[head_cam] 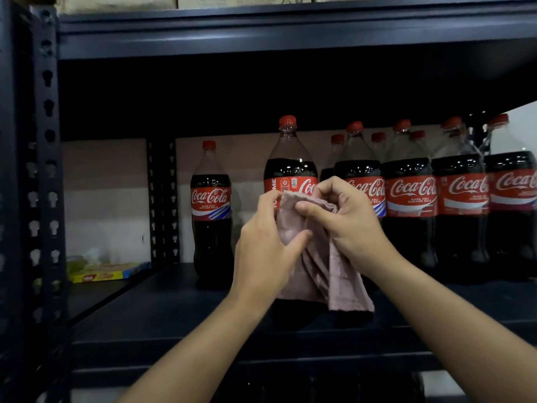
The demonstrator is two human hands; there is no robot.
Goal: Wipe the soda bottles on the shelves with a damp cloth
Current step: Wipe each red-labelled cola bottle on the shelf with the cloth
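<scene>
Dark metal shelf holds upright red-labelled cola bottles, caps up; left hand and right hand both grip a hanging pink cloth.

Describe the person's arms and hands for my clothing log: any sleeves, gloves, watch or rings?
Both forearms are bare up to the bottom edge of the frame, with no sleeve showing. The left hand and the right hand wear no gloves. No watch or bracelet shows at either wrist, and no ring on the fingers that are visible. The image is dim and slightly blurred, so small details could be missed.
</scene>
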